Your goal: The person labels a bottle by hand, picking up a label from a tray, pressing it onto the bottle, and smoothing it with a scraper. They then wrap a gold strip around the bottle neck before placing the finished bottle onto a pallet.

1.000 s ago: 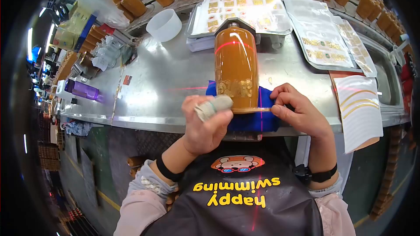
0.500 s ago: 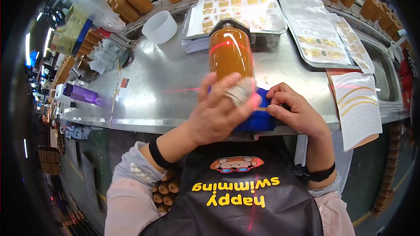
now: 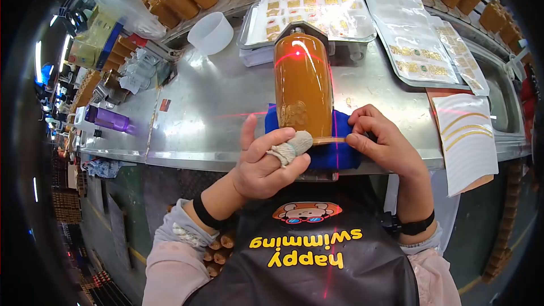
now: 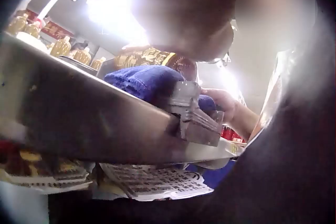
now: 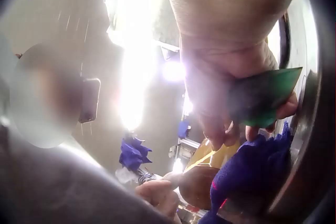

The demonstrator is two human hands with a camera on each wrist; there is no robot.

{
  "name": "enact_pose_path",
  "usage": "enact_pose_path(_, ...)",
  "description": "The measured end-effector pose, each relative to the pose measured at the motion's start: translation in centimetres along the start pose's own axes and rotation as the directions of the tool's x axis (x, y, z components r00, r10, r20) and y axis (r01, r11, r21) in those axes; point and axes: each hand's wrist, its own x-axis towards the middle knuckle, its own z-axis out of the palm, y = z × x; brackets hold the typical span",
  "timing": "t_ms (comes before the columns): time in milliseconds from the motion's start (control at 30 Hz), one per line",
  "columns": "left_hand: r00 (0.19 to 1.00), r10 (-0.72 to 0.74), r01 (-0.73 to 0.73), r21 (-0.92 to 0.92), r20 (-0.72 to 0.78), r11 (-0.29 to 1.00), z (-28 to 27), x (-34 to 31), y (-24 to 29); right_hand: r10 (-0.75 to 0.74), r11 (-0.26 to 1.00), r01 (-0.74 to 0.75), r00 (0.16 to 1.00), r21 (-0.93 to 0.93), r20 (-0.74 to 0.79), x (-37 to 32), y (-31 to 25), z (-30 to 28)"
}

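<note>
A glossy brown bottle (image 3: 309,88) lies over a folded blue cloth (image 3: 345,156), base towards me, its neck end at a dark hexagonal piece (image 3: 300,29). A gold pattern (image 3: 292,114) shows near its base, on the left side. My left hand (image 3: 263,164) is beside the base, one finger wrapped in whitish cloth (image 3: 294,146) against the bottle, the others spread apart. My right hand (image 3: 382,144) has thumb and fingertips at the right end of the base rim. In the right wrist view that hand holds a green flat piece (image 5: 273,95), partly hidden by the fingers.
Behind the bottle are a tray with gold decal sheets (image 3: 311,14) and a white tub (image 3: 210,33). To the right lie more decal sheets (image 3: 416,51) and a paper with gold arcs (image 3: 464,136). A purple bottle (image 3: 110,120) stands left. Brown bottles line the back.
My left hand swept over the bottle's base end, then drew back left and down beside it. The gold pattern now shows further left on the bottle. My right hand stays at the base.
</note>
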Motion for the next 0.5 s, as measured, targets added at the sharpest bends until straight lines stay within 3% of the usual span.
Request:
enact_pose_path(200, 0.979, 0.195, -0.199, 0.057, 0.068, 0.978, 0.3, 2.1, -0.6, 0.013, 1.000, -0.013, 1.000, 0.007, -0.008, -0.1, -0.1, -0.1)
enact_pose_path(300, 0.980, 0.124, -0.136, 0.072, 0.158, 0.988, 0.9, 3.6, 0.2, -0.003, 1.000, 0.002, 1.000, -0.013, -0.019, 0.0, -0.2, 0.0)
enact_pose_path(333, 0.978, 0.023, -0.046, 0.103, 0.208, 0.994, 1.2, 3.9, 0.1, -0.013, 1.000, 0.012, 1.000, -0.026, -0.022, 0.0, -0.3, 0.1)
enact_pose_path(433, 0.978, -0.205, 0.205, -0.023, 0.037, 0.978, 1.9, 2.8, -0.2, -0.036, 0.997, 0.034, 0.999, -0.068, -0.039, 0.2, -0.8, 0.2)
enact_pose_path(500, 0.966, -0.259, 0.258, -0.088, 0.006, 0.962, 1.7, 1.4, -0.3, -0.044, 0.995, 0.040, 0.998, -0.093, -0.042, 0.4, -1.0, 0.5)
